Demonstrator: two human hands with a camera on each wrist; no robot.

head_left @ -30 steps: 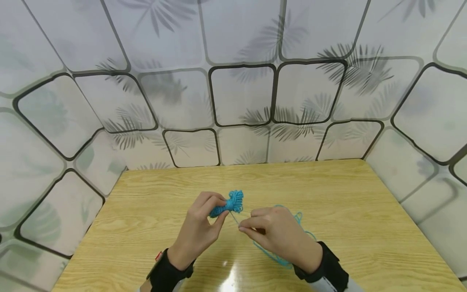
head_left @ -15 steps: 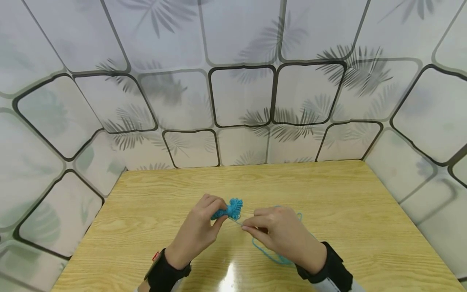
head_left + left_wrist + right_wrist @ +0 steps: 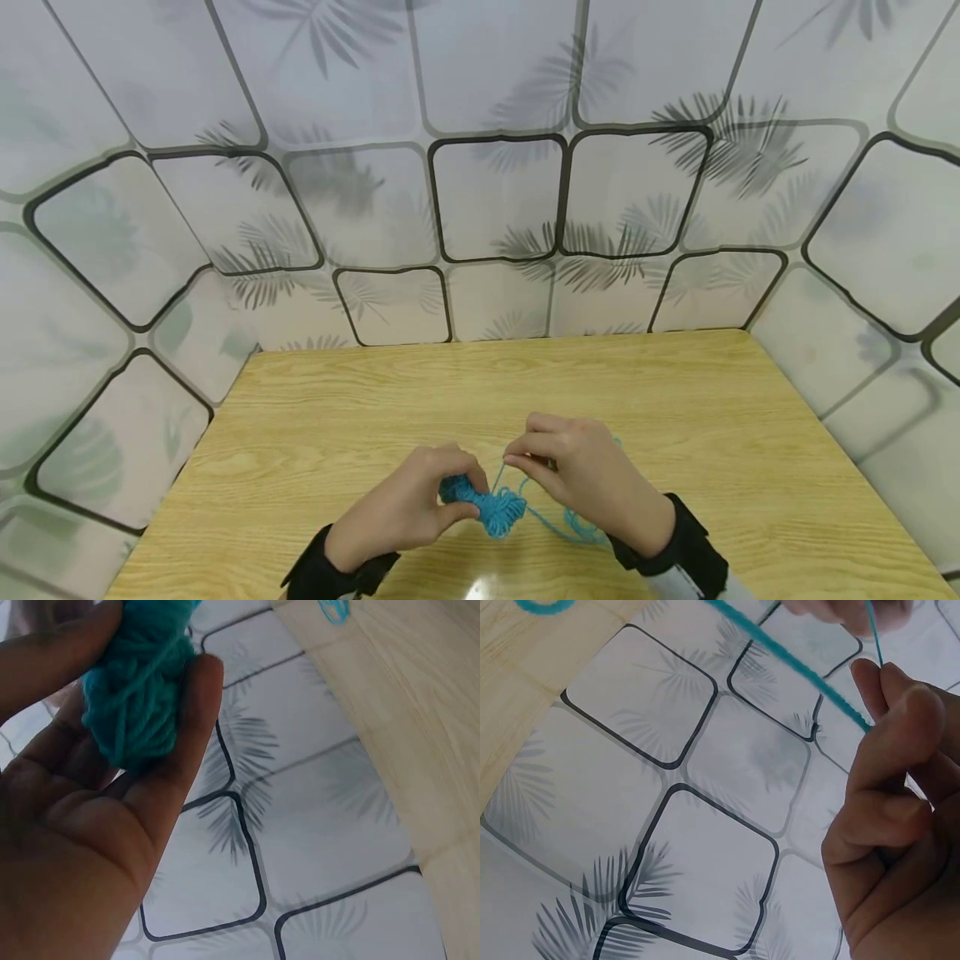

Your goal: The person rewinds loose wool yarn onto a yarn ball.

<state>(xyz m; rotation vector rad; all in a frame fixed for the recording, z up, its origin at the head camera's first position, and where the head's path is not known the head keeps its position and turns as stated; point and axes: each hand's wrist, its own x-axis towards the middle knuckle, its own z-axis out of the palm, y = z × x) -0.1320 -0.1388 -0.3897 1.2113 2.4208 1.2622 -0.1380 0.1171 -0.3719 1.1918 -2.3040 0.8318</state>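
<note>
A small bundle of blue yarn [image 3: 501,510], drawn in at its middle with loops fanning out at the end, is held between the thumb and fingers of my left hand [image 3: 416,502]. In the left wrist view the wound yarn [image 3: 142,697] fills the grip, its strands lying side by side. My right hand [image 3: 588,475] pinches a thin strand [image 3: 498,477] that rises from the bundle. The right wrist view shows that strand [image 3: 874,634] taut at the fingertips, while a thicker length of yarn [image 3: 795,664] runs into the same hand.
Loose blue yarn [image 3: 581,527] lies in loops on the wooden table [image 3: 337,400], under and beside my right hand. A patterned white panel with leaf prints [image 3: 495,200] stands behind the table and along both sides.
My left hand has lowered the yarn bundle toward me and tilted its looped end down. My right hand has shifted slightly, and the strand now runs upward from the bundle.
</note>
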